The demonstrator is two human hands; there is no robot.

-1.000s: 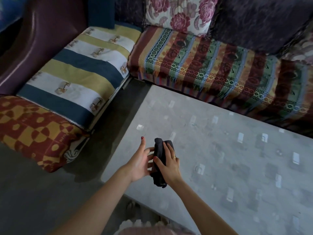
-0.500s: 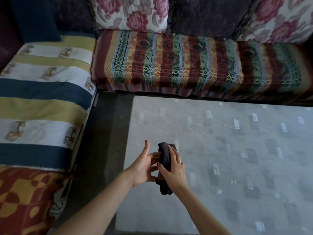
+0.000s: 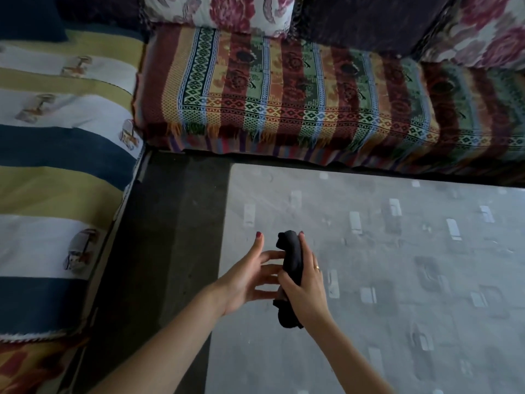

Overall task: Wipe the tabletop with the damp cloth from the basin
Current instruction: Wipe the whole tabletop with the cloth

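A dark, bunched-up cloth (image 3: 291,260) stands upright in my right hand (image 3: 305,291), which is closed around its middle, above the left part of the grey patterned tabletop (image 3: 397,280). The cloth's top and bottom ends stick out of the fist. My left hand (image 3: 247,280) is just to the left of the cloth, fingers spread, fingertips touching or nearly touching it. No basin is in view.
A sofa seat with a multicoloured striped cover (image 3: 298,100) runs along the table's far side. Another seat with blue, yellow and white stripes (image 3: 56,155) lies to the left. A dark strip of floor (image 3: 170,237) separates it from the table. Floral cushions (image 3: 221,11) sit behind.
The view has swung to face the striped sofa squarely. Both hands stay together over the table's left part, the right still gripping the cloth, the left hand's fingers spread a little wider.
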